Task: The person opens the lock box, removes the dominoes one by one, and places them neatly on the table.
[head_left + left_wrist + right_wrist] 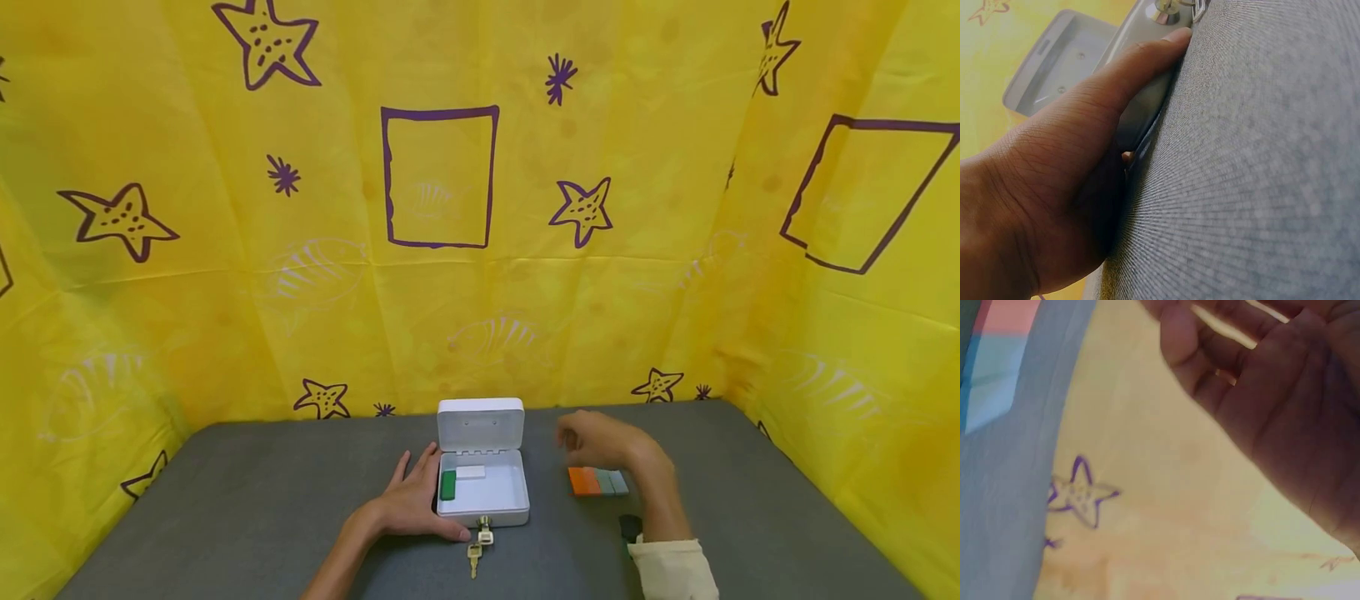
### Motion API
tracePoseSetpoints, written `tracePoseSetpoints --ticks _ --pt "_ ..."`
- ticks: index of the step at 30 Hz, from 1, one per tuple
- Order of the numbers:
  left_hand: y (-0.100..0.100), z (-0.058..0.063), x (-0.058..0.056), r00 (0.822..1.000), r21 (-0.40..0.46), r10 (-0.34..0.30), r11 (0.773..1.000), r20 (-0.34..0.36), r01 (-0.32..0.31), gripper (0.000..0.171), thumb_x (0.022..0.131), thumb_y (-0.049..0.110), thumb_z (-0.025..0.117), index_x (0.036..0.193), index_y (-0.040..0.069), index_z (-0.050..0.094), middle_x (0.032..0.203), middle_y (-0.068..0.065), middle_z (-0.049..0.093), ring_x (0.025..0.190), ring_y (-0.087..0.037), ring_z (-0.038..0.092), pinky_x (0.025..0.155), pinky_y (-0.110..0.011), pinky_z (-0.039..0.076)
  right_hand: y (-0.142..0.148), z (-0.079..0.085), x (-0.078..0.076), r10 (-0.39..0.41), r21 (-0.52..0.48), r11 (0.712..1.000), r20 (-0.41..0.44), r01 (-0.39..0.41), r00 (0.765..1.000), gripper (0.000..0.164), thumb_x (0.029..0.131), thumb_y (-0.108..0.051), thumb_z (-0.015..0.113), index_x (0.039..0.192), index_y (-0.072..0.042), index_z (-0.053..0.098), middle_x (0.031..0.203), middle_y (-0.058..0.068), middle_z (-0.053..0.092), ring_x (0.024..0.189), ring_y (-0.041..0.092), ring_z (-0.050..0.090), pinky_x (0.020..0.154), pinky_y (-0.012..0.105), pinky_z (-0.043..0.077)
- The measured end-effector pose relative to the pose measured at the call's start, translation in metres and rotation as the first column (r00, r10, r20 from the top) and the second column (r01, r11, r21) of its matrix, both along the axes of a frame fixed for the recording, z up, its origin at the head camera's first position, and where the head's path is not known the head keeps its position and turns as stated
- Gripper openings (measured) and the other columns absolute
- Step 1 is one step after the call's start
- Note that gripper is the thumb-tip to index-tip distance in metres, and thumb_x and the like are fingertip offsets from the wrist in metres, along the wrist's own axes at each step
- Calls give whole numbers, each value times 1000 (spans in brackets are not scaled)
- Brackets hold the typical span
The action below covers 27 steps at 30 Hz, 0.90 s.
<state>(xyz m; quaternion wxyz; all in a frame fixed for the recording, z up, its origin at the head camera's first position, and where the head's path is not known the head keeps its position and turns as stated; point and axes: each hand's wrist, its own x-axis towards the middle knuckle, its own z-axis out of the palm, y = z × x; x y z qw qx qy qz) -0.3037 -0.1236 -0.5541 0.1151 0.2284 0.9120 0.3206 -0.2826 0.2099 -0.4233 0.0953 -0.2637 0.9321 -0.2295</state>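
A small white cash box stands with its lid raised. Inside, at the left, lie a green block and a white block. My left hand touches the box's left front corner, its fingers stretched along the left side and its thumb along the front. Right of the box, orange blocks and grey-green blocks lie in a row. My right hand hovers just beyond them with loosely bent fingers. I see nothing in it; some fingertips are cut off in the right wrist view.
A key sits in the box's front lock, and a second key hangs from it onto the grey tabletop. A yellow patterned cloth encloses the table at the back and sides.
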Motion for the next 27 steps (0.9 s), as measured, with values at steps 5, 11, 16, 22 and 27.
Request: tracePoseSetpoints --ticks 5,11,16,22,27 --pt "0 -1 -2 1000 -7 2 1000 -2 -2 135 66 74 85 164 8 21 172 -19 27 165 -40 7 128 -68 -7 -31 1 -3 129 -10 992 -40 -129 991 12 95 -3 71 107 -4 72 99 8 72 85 10 60 80 27 57" --pt "0 -5 -5 1000 -29 13 999 -13 -14 134 64 73 86 164 9 23 172 -17 28 165 -36 8 129 -66 -7 -70 -6 -7 229 50 973 -92 -225 969 17 95 2 67 111 3 72 105 15 75 88 16 66 83 28 59" --pt "-1 -8 -6 999 -20 5 1000 -38 -5 130 65 69 87 163 8 25 171 -17 31 165 -37 9 128 -67 -6 -96 -19 -5 265 145 958 -121 -247 957 17 94 3 70 110 1 74 109 11 76 96 18 68 91 30 58" --pt "-1 -8 -6 998 -9 -1 1000 -58 1 128 65 68 88 161 9 28 170 -17 34 165 -38 11 128 -66 -6 -114 -32 2 200 209 962 -115 -173 973 23 91 2 72 113 -5 76 118 5 76 108 20 69 100 33 57" --pt "-1 -10 -5 999 -12 -1 1000 -49 1 129 64 68 88 162 10 27 170 -17 33 165 -38 10 128 -66 -7 -118 -38 3 171 226 963 -97 -145 981 26 90 0 72 115 -6 76 120 4 76 111 22 71 100 34 57"
